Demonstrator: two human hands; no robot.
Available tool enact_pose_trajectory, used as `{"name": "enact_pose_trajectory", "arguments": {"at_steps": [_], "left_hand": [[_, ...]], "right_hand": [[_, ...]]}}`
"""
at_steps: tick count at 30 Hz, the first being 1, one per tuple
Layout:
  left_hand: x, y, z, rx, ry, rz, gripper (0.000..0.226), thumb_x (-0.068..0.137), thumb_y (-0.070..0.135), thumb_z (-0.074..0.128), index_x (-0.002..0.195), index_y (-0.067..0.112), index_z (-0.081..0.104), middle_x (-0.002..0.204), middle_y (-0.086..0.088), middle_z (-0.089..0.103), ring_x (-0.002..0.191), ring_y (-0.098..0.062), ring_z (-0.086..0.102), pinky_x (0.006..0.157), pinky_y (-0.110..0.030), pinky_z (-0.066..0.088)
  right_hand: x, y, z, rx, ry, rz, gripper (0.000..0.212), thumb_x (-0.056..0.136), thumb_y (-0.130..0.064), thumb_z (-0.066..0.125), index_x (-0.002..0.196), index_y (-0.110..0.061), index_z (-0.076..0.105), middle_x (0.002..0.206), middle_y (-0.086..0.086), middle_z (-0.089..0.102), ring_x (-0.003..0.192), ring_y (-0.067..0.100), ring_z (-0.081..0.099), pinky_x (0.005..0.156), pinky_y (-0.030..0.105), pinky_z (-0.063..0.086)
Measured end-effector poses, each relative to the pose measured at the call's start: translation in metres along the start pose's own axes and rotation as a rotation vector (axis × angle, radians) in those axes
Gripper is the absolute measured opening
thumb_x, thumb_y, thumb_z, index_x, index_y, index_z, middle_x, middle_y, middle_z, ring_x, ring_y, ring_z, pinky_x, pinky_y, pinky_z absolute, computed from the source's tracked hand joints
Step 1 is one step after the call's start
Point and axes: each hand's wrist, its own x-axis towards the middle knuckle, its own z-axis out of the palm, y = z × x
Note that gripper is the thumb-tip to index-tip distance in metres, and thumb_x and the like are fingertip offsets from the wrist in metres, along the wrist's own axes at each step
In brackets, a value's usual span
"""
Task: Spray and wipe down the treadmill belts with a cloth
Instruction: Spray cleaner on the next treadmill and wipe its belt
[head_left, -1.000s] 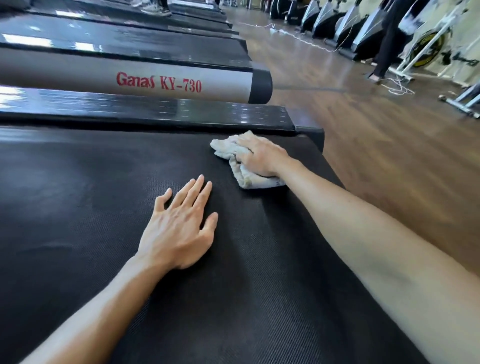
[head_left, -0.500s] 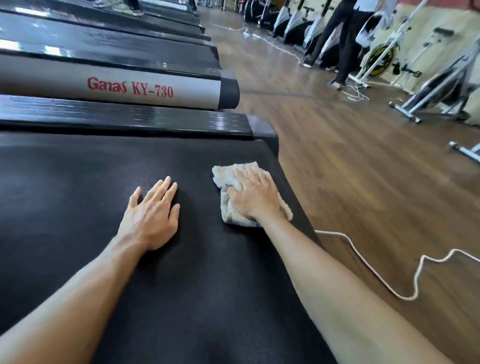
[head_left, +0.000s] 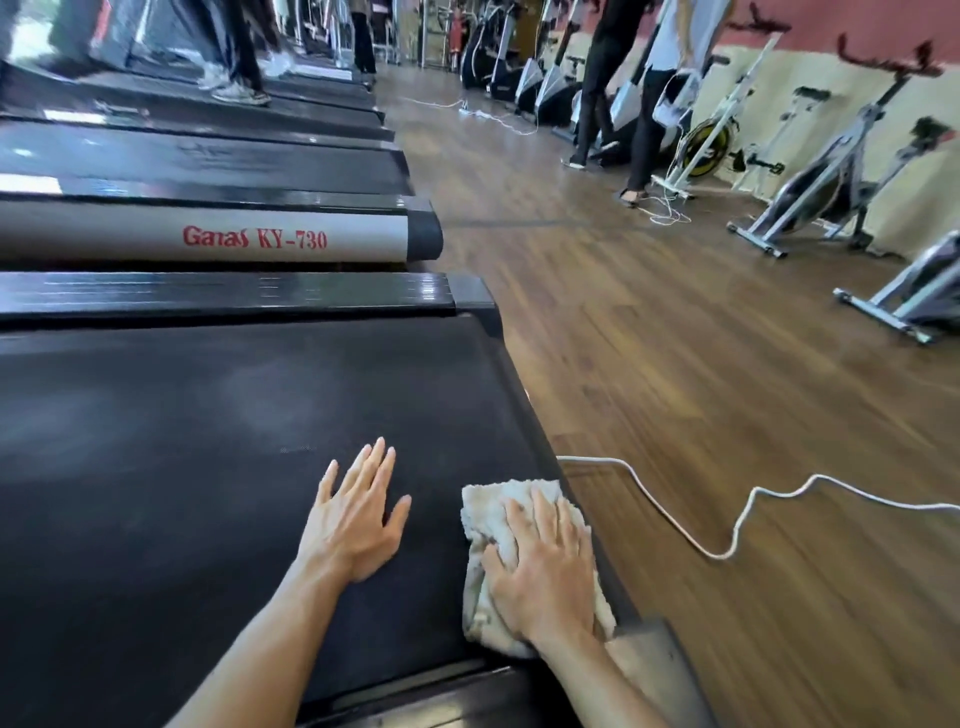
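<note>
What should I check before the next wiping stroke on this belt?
1. Cloth under the right hand, flat on the treadmill belt: ok.
2. Left hand flat on the belt, apart from the cloth: ok.
3. Cloth fully on the belt: not ok, its right side overlaps the side rail.
4. White cable on the floor clear of the cloth: ok.
5. Spray bottle within reach: cannot tell, none in view.
6. Belt wet enough: cannot tell.
</note>
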Motion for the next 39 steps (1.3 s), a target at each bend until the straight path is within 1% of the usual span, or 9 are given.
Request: {"name": "enact_pose_trajectory", "arguments": {"at_steps": [1, 3, 6, 10, 14, 19, 23, 28, 39], "left_hand": [[0.007, 0.003, 0.0, 0.008, 0.002, 0.014, 0.09, 0.085, 0.066, -0.001, 0.163, 0.021, 0.001, 0.169, 0.01, -0.01, 0.154, -0.004, -0.012, 0.126, -0.039, -0.008], [0.019, 0.008, 0.003, 0.008, -0.011, 0.022, 0.097, 0.078, 0.068, -0.006, 0.163, 0.021, -0.001, 0.168, 0.009, -0.013, 0.154, -0.005, -0.013, 0.126, -0.039, -0.008], [0.021, 0.01, 0.018, 0.076, -0.054, 0.046, 0.098, 0.078, 0.069, -0.009, 0.163, 0.02, -0.004, 0.167, 0.008, -0.018, 0.153, -0.005, -0.017, 0.126, -0.039, -0.011], [0.022, 0.005, 0.037, 0.075, 0.006, 0.059, 0.089, 0.086, 0.066, -0.003, 0.163, 0.022, 0.0, 0.168, 0.009, -0.014, 0.152, -0.003, -0.015, 0.126, -0.039, -0.006], [0.024, 0.002, 0.041, 0.09, 0.02, 0.07, 0.086, 0.088, 0.065, 0.0, 0.163, 0.023, 0.001, 0.169, 0.01, -0.012, 0.153, -0.003, -0.013, 0.126, -0.039, -0.003], [0.026, -0.001, 0.043, 0.071, 0.024, 0.07, 0.083, 0.089, 0.065, 0.003, 0.163, 0.027, -0.001, 0.168, 0.013, -0.014, 0.153, -0.002, -0.013, 0.126, -0.038, -0.003], [0.027, -0.002, 0.044, 0.063, 0.032, 0.076, 0.082, 0.089, 0.066, 0.003, 0.163, 0.028, 0.001, 0.168, 0.014, -0.013, 0.153, -0.001, -0.013, 0.126, -0.037, -0.002], [0.029, -0.003, 0.044, 0.065, 0.036, 0.073, 0.082, 0.089, 0.065, 0.005, 0.163, 0.028, 0.006, 0.169, 0.013, -0.008, 0.154, -0.002, -0.008, 0.126, -0.038, 0.002], [0.026, 0.003, 0.04, 0.08, 0.021, 0.064, 0.085, 0.089, 0.065, 0.006, 0.163, 0.025, 0.012, 0.17, 0.01, -0.001, 0.155, -0.005, -0.001, 0.125, -0.039, 0.006]], "right_hand": [[-0.004, 0.004, -0.001, -0.01, 0.002, 0.059, 0.065, 0.085, -0.065, 0.041, 0.135, -0.03, 0.066, 0.151, 0.003, 0.053, 0.134, 0.034, 0.051, 0.106, 0.051, 0.035], [-0.005, 0.005, -0.002, -0.028, -0.043, 0.183, 0.073, 0.083, -0.07, 0.032, 0.139, -0.034, 0.062, 0.155, 0.002, 0.049, 0.127, 0.035, 0.051, 0.094, 0.052, 0.044], [0.003, -0.003, 0.0, -0.05, -0.038, 0.257, 0.081, 0.085, -0.073, 0.015, 0.154, -0.038, 0.039, 0.164, 0.0, 0.028, 0.13, 0.034, 0.043, 0.099, 0.051, 0.044], [0.024, -0.006, 0.002, -0.035, 0.012, 0.322, 0.072, 0.093, -0.067, 0.029, 0.157, -0.035, 0.024, 0.156, 0.004, 0.029, 0.125, 0.032, 0.045, 0.1, 0.049, 0.043], [0.065, -0.012, 0.006, 0.02, 0.031, 0.345, 0.069, 0.096, -0.063, 0.036, 0.155, -0.031, 0.024, 0.149, 0.007, 0.039, 0.123, 0.036, 0.049, 0.101, 0.052, 0.041], [0.137, -0.03, 0.012, 0.064, 0.05, 0.315, 0.06, 0.097, -0.06, 0.041, 0.147, -0.027, 0.037, 0.14, 0.012, 0.048, 0.121, 0.037, 0.053, 0.096, 0.052, 0.043], [0.169, -0.03, 0.015, 0.121, -0.002, 0.288, 0.065, 0.098, -0.061, 0.037, 0.154, -0.028, 0.03, 0.146, 0.013, 0.044, 0.128, 0.038, 0.049, 0.104, 0.053, 0.041], [0.135, -0.01, 0.011, 0.138, -0.049, 0.221, 0.072, 0.098, -0.065, 0.033, 0.161, -0.033, 0.022, 0.156, 0.006, 0.033, 0.135, 0.036, 0.042, 0.107, 0.052, 0.041], [0.016, 0.023, -0.01, 0.084, -0.069, 0.345, 0.07, 0.099, -0.066, 0.034, 0.161, -0.036, 0.019, 0.149, 0.001, 0.039, 0.121, 0.033, 0.052, 0.092, 0.044, 0.045]]}}
